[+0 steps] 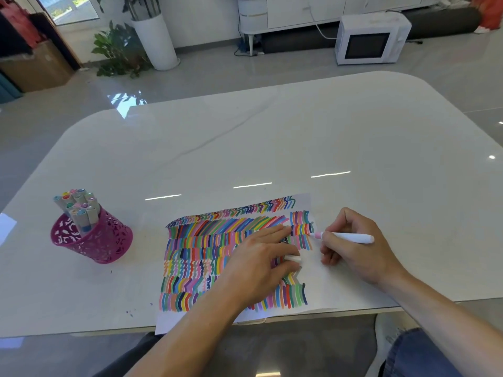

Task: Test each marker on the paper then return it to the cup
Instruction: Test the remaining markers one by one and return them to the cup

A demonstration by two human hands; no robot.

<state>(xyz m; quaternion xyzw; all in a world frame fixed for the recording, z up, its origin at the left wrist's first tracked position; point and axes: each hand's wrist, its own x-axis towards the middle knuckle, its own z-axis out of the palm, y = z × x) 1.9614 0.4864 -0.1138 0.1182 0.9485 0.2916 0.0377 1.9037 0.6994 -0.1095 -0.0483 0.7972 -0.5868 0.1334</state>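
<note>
A white sheet of paper point(329, 278) covered in rows of coloured strokes lies at the table's near edge. My right hand point(353, 248) grips a white marker point(348, 237) with a pink tip; the tip touches the paper at the right end of the strokes. My left hand point(261, 259) rests on the middle of the paper and holds the marker's white cap point(293, 258) between thumb and fingers. A magenta perforated cup point(103, 243) stands tilted at the left, filled with several capped markers point(79, 208).
The white glossy table point(272, 148) stretches far beyond the paper. A corner of another white sheet point(6, 227) shows at the left edge. On the floor beyond are a white microwave point(370, 39) and a potted plant point(122, 50). My knees sit below the near edge.
</note>
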